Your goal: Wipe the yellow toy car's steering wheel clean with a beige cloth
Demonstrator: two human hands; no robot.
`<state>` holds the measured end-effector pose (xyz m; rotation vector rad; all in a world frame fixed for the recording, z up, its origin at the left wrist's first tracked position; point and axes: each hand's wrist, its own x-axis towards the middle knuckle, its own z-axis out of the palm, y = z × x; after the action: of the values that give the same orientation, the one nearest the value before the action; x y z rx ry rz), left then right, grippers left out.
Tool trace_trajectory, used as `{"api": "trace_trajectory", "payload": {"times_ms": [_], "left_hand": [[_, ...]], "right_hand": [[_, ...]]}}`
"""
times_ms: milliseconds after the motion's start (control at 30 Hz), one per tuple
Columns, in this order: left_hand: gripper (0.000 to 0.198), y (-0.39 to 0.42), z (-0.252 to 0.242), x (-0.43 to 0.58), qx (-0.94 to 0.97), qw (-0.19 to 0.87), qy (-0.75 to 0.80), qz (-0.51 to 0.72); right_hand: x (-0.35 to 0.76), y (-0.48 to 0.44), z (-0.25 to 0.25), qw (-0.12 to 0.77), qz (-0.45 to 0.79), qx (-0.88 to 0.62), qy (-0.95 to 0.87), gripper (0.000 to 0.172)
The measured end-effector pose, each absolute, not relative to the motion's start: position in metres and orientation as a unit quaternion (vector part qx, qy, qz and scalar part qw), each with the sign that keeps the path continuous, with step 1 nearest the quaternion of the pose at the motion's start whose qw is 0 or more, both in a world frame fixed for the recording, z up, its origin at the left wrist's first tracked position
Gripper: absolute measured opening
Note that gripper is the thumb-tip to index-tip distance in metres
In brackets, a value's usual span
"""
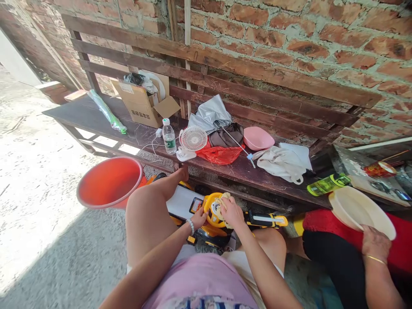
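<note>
A yellow and black toy ride-on vehicle with a white panel stands between my legs. My left hand, with a beaded bracelet at the wrist, is closed on the left side of its yellow steering wheel. In my right hand is a bunched cream-coloured cloth, pressed against the right part of the wheel and its hub. My fingers partly hide the cloth. To the right of my right hand, a black, white and yellow arm-like part of the toy sticks out.
A red bucket stands at my left. The wooden bench ahead holds a cardboard box, water bottle, fan, umbrella, pink bowl and white bag. At right, another person's hand holds a cream basin.
</note>
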<state>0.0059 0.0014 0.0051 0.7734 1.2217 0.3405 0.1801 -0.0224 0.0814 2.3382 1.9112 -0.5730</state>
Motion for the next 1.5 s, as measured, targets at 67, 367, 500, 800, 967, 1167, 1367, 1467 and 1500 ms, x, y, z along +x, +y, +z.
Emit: {"api": "trace_trajectory", "payload": {"times_ms": [67,367,500,800,967,1167,1367,1467,1500], "left_hand": [[0.020,0.001,0.006,0.005,0.351,0.736,0.559,0.154],[0.013,0.001,-0.006,0.005,0.372,0.733,0.549,0.152],[0.023,0.002,-0.010,0.006,0.378,0.724,0.559,0.141],[0.009,0.004,0.000,0.004,0.406,0.706,0.565,0.130],[0.008,0.002,0.000,0.004,0.408,0.701,0.570,0.133],[0.013,0.004,-0.003,0.006,0.401,0.703,0.572,0.133],[0.018,0.004,-0.010,0.006,0.404,0.707,0.564,0.137],[0.020,0.004,-0.014,0.005,0.397,0.715,0.557,0.141],[0.021,0.004,-0.015,0.005,0.398,0.714,0.558,0.142]], "right_hand": [[0.176,-0.006,0.082,0.054,-0.206,0.748,0.629,0.038],[0.168,-0.011,0.068,0.061,-0.199,0.780,0.590,0.037],[0.173,-0.041,0.069,0.083,-0.208,0.782,0.582,0.036],[0.199,-0.018,0.086,0.033,-0.187,0.778,0.599,0.046],[0.184,-0.005,0.078,0.102,-0.183,0.768,0.605,0.051],[0.188,-0.024,0.074,0.118,-0.181,0.772,0.597,0.049],[0.183,-0.050,0.075,0.106,-0.195,0.777,0.589,0.037],[0.166,-0.073,0.070,0.087,-0.192,0.781,0.588,0.035],[0.159,-0.080,0.068,0.079,-0.192,0.778,0.593,0.034]]}}
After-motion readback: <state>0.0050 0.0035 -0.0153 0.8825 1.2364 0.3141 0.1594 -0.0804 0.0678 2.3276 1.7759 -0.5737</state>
